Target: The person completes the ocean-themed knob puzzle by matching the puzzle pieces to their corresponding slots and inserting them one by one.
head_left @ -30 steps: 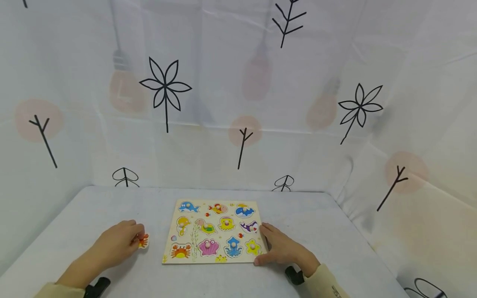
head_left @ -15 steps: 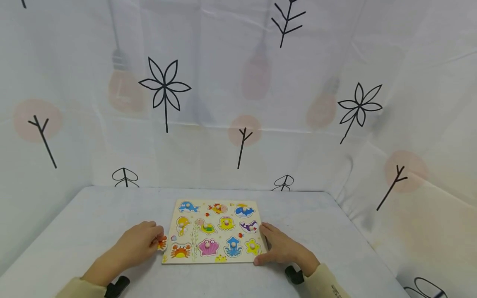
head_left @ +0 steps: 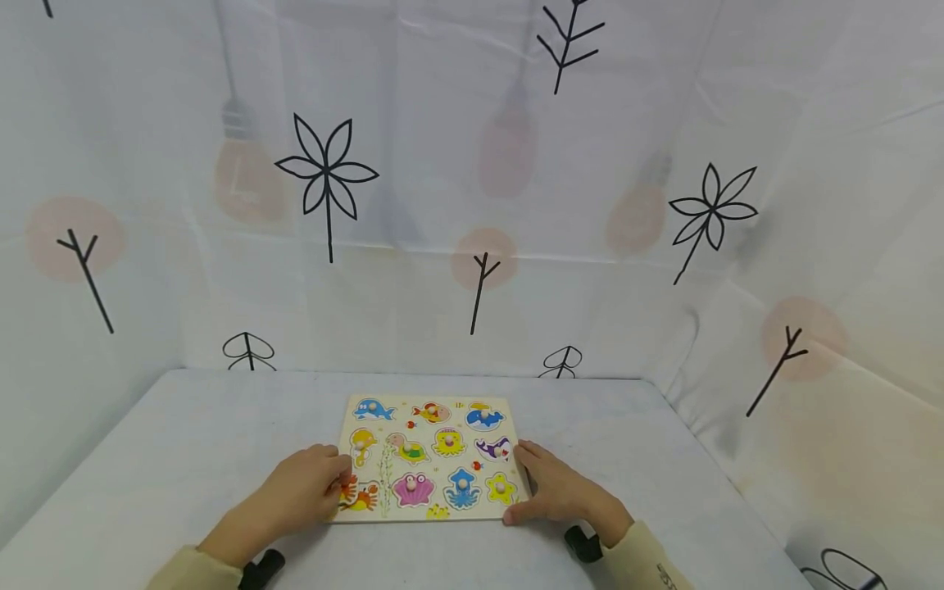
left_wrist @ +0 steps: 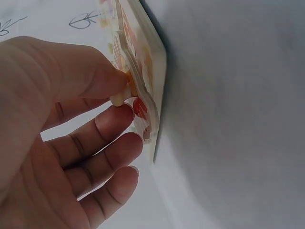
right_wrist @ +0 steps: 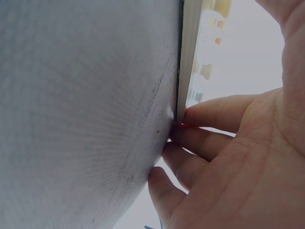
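My left hand (head_left: 301,485) pinches the knob of a crab puzzle piece (head_left: 348,490) between thumb and index finger. The left wrist view shows the crab piece (left_wrist: 138,109) tilted, close over the board, with the other fingers loosely bent behind it. On the wooden peg puzzle board (head_left: 406,515), the crab picture (head_left: 365,496) at the lower left corner is partly covered by the piece. My right hand (head_left: 556,487) rests at the board's right edge with its fingers extended and thumb near the front corner; in the right wrist view, fingertips touch the board's edge (right_wrist: 188,62).
Several knobbed sea-animal pieces sit in the board, among them a pink shell (head_left: 413,491), a blue squid (head_left: 462,490) and a yellow star (head_left: 501,489). A white cloth covers the table (head_left: 243,410). Printed curtains (head_left: 413,311) hang behind and at the sides.
My left hand has carried the crab piece rightward from the table at the left to above the board's lower left corner. My right hand and the board have stayed in place.
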